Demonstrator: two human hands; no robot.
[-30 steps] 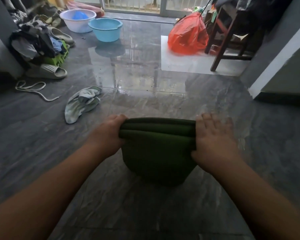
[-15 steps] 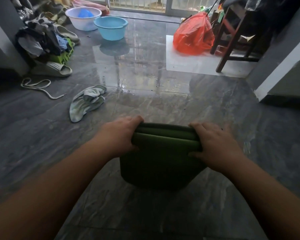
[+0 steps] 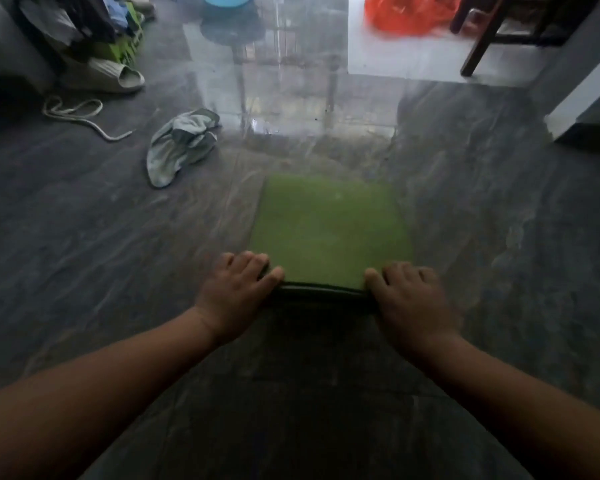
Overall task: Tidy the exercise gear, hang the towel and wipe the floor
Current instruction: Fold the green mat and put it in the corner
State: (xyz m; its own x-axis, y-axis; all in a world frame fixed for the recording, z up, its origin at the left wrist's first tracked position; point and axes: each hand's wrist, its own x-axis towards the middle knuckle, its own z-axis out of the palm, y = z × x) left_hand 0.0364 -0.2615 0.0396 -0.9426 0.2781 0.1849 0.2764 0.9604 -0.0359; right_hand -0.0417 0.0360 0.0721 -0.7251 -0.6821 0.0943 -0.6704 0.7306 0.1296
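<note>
Green and flat, one folded foam exercise mat (image 3: pixel 329 230) lies on the dark grey shiny stone floor (image 3: pixel 84 237), in the middle. Two hands hold its near edge. The left hand (image 3: pixel 238 292) grips the near left corner, thumb on top. The right hand (image 3: pixel 411 297) grips the near right corner the same way. One crumpled pale green towel (image 3: pixel 181 145) lies on the floor, far left of the mat and apart from it. One white cord (image 3: pixel 80 116) and one beige slipper (image 3: pixel 113 76) lie farther left. One orange plastic bag (image 3: pixel 409 12) sits far right beside dark wooden chair legs (image 3: pixel 482 39). The picture is blurry
</note>
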